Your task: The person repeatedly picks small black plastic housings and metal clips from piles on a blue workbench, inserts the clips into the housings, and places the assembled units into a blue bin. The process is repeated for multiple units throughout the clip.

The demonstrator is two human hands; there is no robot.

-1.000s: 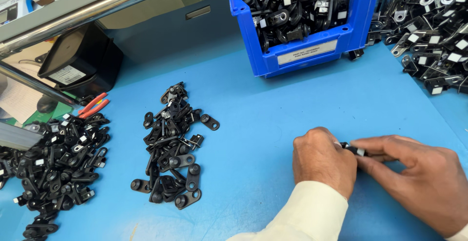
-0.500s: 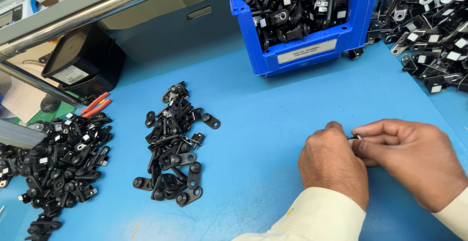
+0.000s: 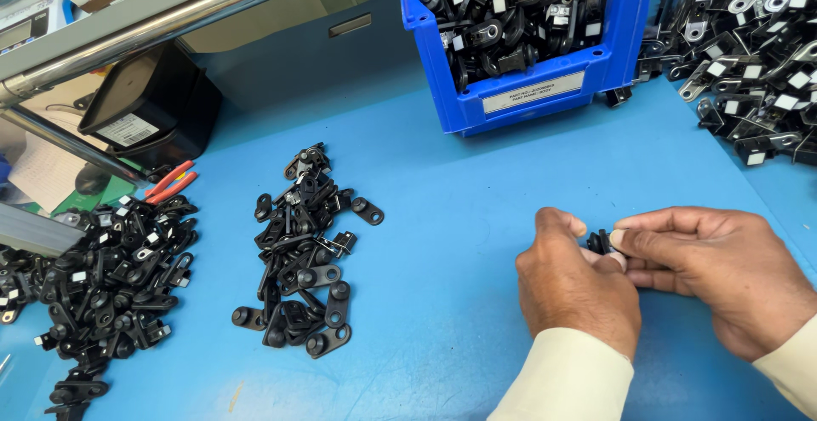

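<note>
left hand (image 3: 572, 285): fingers pinch one end of a small black clip (image 3: 598, 241), near right of the blue surface (image 3: 477, 200).
right hand (image 3: 715, 268): fingers grip the clip's other end — hands touching.
doing it well: judged, steady both pinches, keep the clip just above the surface.
hidden: clip mostly covered by fingers — shape unclear; far-right pile (image 3: 757, 38) and blue bin (image 3: 528, 89) cut off.

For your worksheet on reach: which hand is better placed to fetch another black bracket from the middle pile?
Probably the left hand: it lies nearer the middle pile, with bare blue table between. The right hand sits farther away; both pinch the small black part.
</note>
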